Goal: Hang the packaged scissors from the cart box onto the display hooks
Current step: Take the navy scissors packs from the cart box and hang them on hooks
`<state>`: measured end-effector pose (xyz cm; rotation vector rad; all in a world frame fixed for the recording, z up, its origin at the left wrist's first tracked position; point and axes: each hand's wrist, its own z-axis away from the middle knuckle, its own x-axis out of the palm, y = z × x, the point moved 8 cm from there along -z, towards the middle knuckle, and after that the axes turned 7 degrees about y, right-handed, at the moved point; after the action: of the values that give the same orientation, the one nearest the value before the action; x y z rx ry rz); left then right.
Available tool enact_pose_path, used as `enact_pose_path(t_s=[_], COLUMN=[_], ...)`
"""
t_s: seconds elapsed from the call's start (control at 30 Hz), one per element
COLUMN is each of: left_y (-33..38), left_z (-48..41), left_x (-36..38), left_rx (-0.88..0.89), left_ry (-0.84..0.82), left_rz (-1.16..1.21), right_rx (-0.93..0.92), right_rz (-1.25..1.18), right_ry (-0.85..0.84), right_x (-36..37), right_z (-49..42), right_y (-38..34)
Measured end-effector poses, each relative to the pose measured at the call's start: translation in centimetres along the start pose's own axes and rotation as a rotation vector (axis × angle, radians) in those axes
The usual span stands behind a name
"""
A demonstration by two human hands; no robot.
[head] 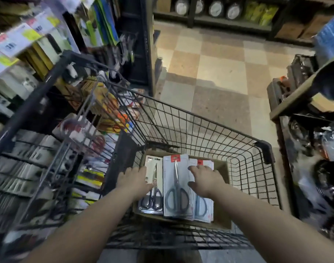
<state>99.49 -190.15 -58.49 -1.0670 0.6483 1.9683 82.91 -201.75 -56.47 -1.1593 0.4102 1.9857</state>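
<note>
A cardboard box [222, 215] lies in the wire cart [200, 130] and holds packaged scissors laid flat. The middle pack [176, 184] shows grey-handled scissors on a white card. A narrower pack [153, 196] with dark handles lies to its left, and a third pack [204, 207] lies to its right. My left hand [134, 180] rests with spread fingers on the left pack's edge. My right hand [205, 178] lies over the right pack with fingers reaching forward. Neither hand plainly grips a pack.
A display rack [48, 149] with hooks and hanging kitchen goods stands at the left, close to the cart's side. Shelves with dark goods [314, 130] stand at the right. Checkered floor [219, 73] stretches ahead to a far shelf [219, 10].
</note>
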Motion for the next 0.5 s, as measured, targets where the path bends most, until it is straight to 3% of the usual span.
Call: enact_pose_path(t_s=[0.33,0.5], left_y=[-2.3,-2.5], left_z=[-5.3,-7.7], left_x=[10.4,15.2], left_rx=[-0.285,-0.405], left_ry=[-0.17,-0.176], left_rz=[0.348,0.54], right_rx=[-0.085,-0.144], right_rz=[-0.079,-0.131], right_ry=[-0.177,-0.197], right_x=[8.7,11.6], right_z=[-7.6,-9.9], right_y=[-1.3,-2.2])
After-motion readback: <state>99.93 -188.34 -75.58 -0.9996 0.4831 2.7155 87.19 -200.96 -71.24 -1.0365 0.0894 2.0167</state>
